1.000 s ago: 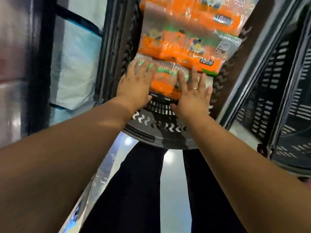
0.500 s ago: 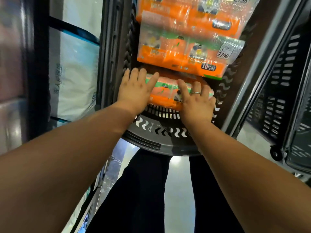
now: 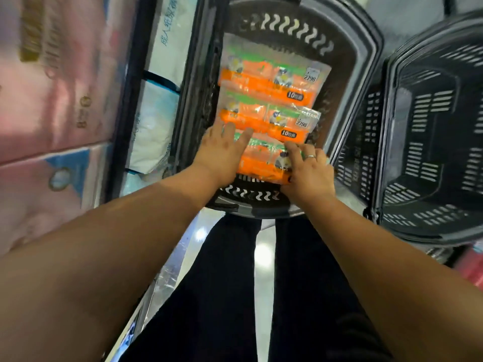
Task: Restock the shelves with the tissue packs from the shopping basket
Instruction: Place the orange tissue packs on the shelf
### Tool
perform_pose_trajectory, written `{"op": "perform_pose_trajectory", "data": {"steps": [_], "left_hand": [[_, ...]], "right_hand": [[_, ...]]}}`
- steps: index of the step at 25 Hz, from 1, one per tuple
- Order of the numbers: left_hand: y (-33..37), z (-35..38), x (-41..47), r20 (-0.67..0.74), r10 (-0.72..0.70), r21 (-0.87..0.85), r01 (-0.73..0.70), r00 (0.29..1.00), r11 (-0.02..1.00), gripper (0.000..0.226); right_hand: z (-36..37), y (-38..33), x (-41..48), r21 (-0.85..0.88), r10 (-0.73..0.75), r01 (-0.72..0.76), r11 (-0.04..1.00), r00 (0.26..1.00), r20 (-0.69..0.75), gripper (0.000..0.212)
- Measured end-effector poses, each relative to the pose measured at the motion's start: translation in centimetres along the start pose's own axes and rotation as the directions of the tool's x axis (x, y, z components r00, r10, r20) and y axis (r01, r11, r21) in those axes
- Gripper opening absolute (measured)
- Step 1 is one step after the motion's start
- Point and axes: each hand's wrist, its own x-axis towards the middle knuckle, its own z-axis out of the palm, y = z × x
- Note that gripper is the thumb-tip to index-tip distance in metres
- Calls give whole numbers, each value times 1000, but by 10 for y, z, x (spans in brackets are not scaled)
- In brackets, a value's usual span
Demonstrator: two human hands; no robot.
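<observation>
A black shopping basket point(image 3: 364, 52) sits in front of me with three orange-and-green tissue packs in a row. The far tissue pack point(image 3: 269, 79) and the middle tissue pack point(image 3: 264, 117) lie flat with price stickers showing. Both hands are on the nearest tissue pack point(image 3: 261, 160). My left hand point(image 3: 222, 150) lies on its left end with straight fingers that reach the middle pack's edge; its thumb is hidden. My right hand point(image 3: 308, 171), wearing a ring, holds the right end, its fingers curled over the top and the thumb at the near edge.
A second black basket point(image 3: 431, 126), with nothing in it, stands close on the right. Shelving on the left holds pink packs point(image 3: 52, 100) and white-and-blue bags point(image 3: 154, 131). Below me are my dark trousers and a glossy floor point(image 3: 264, 252).
The view has shifted and now takes in the whole basket. My right hand's fingers, flat before, have curled round the nearest pack's right end. My left hand stays flat on its left end.
</observation>
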Motion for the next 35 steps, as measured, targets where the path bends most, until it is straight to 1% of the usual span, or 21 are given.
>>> {"op": "perform_pose_trajectory", "data": {"steps": [3, 10, 13, 15, 17, 19, 21, 24, 27, 29, 31, 33, 35], "left_hand": [[5, -16, -11, 14, -20, -12, 20, 1000, 1000, 99], [-21, -43, -44, -52, 74, 25, -73, 996, 997, 105], [-20, -68, -66, -89, 75, 4, -75, 993, 997, 105], [-22, -87, -83, -125, 62, -46, -69, 990, 997, 105], [-26, -107, -104, -222, 73, -141, -106, 972, 984, 101], [-32, -125, -124, -325, 21, -280, -118, 945, 953, 100], [-35, -144, -144, -338, -73, -442, -89, 938, 893, 104], [-33, -168, -171, -316, -125, -613, -102, 940, 783, 111], [-25, -187, -199, -319, -204, -749, -114, 925, 653, 102], [-17, -196, -219, -305, -262, -831, -121, 916, 543, 95], [-3, -203, -238, -278, -346, -904, -122, 896, 410, 89], [14, -209, -254, -270, -430, -945, -151, 862, 291, 84], [32, -215, -269, -265, -514, -962, -189, 816, 195, 77]], "right_hand": [[-20, 3, -11, 9, -8, 8, 1000, 1000, 15, 98], [-53, -8, -34, 30, -53, 52, 998, 998, 25, 101], [-82, -11, -54, 38, -79, 79, 996, 997, 8, 101], [-108, -13, -69, 50, -100, 100, 994, 995, -5, 99], [-138, -16, -86, 62, -118, 119, 991, 993, -16, 99], [-164, -16, -101, 101, -133, 136, 986, 991, -31, 101], [-188, -15, -116, 151, -177, 183, 971, 983, -56, 104], [-221, -10, -133, 198, -278, 287, 937, 958, -72, 106], [-251, -3, -139, 216, -369, 362, 907, 929, -7, 108], [-271, 0, -141, 255, -451, 428, 867, 892, 36, 107], [-292, 3, -143, 291, -522, 482, 826, 850, 75, 101], [-312, 3, -147, 341, -577, 514, 787, 808, 115, 88], [-328, 3, -151, 354, -645, 577, 736, 756, 108, 81]]}}
